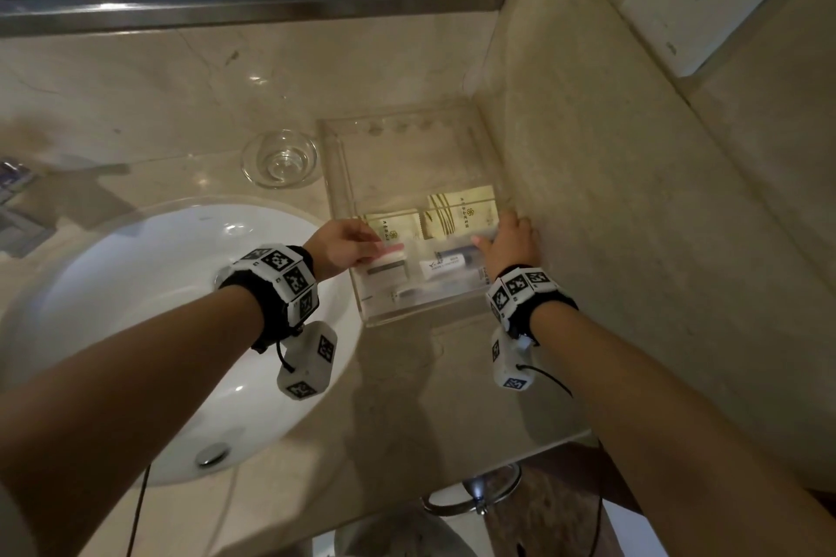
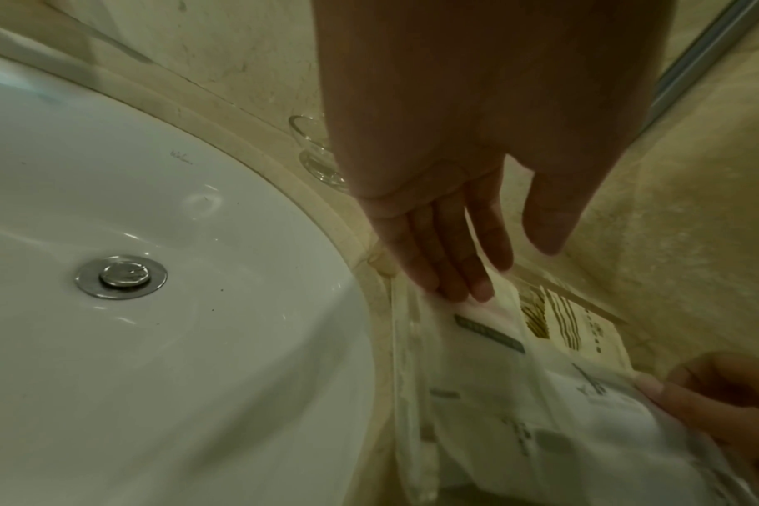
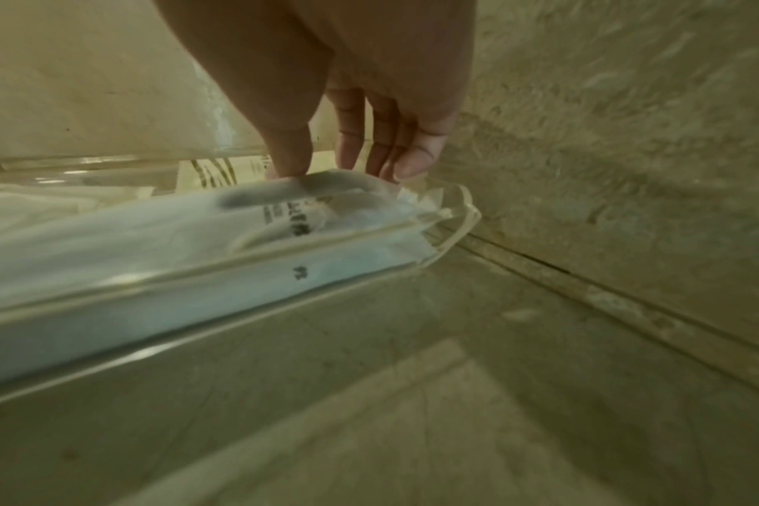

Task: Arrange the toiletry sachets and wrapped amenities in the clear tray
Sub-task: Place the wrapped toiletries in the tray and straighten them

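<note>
Left wrist: left hand (image 2: pixel 456 164) flat on white packet (image 2: pixel 482 345) | right wrist: right hand (image 3: pixel 334 89) pinches long wrapped packet (image 3: pixel 152 246)

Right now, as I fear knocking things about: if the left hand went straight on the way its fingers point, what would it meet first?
Probably the white wrapped packet at the left of the clear tray: the straight fingertips of the left hand seem to touch its edge, though blur hides contact.

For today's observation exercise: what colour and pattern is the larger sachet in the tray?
The sachet is pale yellow with brownish-gold stripes; the head view shows it best.
</note>
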`<state>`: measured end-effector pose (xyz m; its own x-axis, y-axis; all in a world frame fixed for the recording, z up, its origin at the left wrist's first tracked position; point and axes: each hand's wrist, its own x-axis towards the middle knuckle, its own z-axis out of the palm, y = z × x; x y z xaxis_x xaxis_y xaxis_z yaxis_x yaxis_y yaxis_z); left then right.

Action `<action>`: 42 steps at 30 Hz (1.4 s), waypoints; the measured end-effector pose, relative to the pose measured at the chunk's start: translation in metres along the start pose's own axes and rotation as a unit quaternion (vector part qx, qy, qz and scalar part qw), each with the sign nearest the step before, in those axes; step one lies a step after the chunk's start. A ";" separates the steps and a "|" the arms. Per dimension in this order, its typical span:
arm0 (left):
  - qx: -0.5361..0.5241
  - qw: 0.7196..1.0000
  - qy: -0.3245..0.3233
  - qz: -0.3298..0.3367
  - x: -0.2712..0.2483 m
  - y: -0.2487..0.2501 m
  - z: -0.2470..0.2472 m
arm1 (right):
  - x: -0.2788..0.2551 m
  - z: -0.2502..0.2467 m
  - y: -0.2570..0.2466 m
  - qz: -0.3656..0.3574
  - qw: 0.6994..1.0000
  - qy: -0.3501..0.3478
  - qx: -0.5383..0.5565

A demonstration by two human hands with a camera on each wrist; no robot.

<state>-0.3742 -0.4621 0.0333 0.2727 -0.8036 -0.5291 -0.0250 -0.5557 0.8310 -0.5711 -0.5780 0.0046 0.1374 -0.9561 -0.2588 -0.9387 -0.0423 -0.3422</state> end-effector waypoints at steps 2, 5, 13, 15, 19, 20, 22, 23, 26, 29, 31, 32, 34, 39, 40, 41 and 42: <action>-0.004 1.000 0.001 0.005 0.000 -0.001 0.000 | -0.002 -0.001 0.000 0.000 1.000 0.002 -0.006; 0.014 1.000 -0.008 0.019 0.002 -0.004 0.001 | -0.003 -0.003 0.000 -0.007 1.000 -0.002 -0.024; 0.098 0.994 0.026 0.038 0.004 -0.005 -0.003 | -0.011 -0.010 -0.010 -0.122 0.992 0.027 0.024; 0.147 0.987 0.054 0.038 0.002 -0.004 -0.005 | -0.015 -0.008 -0.020 -0.167 0.982 -0.001 0.083; 0.217 0.974 0.051 0.040 -0.001 -0.002 -0.009 | -0.020 0.001 -0.043 -0.190 0.970 -0.101 0.112; 0.237 0.970 0.045 0.037 -0.004 -0.001 -0.010 | -0.021 0.003 -0.049 -0.187 0.968 -0.129 0.106; 0.265 0.963 0.034 0.035 -0.005 0.000 -0.011 | -0.021 0.007 -0.059 -0.181 0.966 -0.167 0.075; 0.278 0.960 0.026 0.034 -0.005 0.001 -0.011 | -0.021 0.008 -0.062 -0.178 0.966 -0.179 0.058; 0.331 0.943 0.005 0.027 -0.005 0.001 -0.010 | -0.020 0.013 -0.071 -0.175 0.965 -0.197 0.020; 0.376 0.926 -0.008 0.032 -0.006 0.002 -0.009 | -0.018 0.014 -0.074 -0.167 0.964 -0.208 0.004; 0.404 0.914 -0.018 0.038 -0.008 0.005 -0.008 | -0.016 0.014 -0.075 -0.163 0.962 -0.218 0.014; 0.414 0.909 -0.022 0.042 -0.009 0.007 -0.006 | -0.015 0.013 -0.076 -0.162 0.961 -0.223 0.018; 0.428 0.902 -0.030 0.044 -0.010 0.008 -0.004 | -0.014 0.012 -0.077 -0.161 0.960 -0.229 0.018; 0.458 0.888 -0.042 0.031 -0.007 0.007 -0.002 | -0.016 0.010 -0.078 -0.154 0.964 -0.218 0.017; 0.462 0.885 -0.040 0.033 -0.007 0.008 -0.002 | -0.017 0.007 -0.078 -0.155 0.966 -0.205 0.020; 0.467 0.883 -0.038 0.035 -0.007 0.008 -0.002 | -0.018 0.006 -0.077 -0.159 0.969 -0.187 0.024; 0.470 0.881 -0.034 0.036 -0.007 0.009 -0.002 | -0.019 0.003 -0.076 -0.163 0.973 -0.162 0.024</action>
<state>-0.3742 -0.4610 0.0448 0.1807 -0.8371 -0.5163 -0.8339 -0.4087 0.3709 -0.5015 -0.5554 0.0326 0.5248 -0.7528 -0.3973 -0.8140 -0.3073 -0.4929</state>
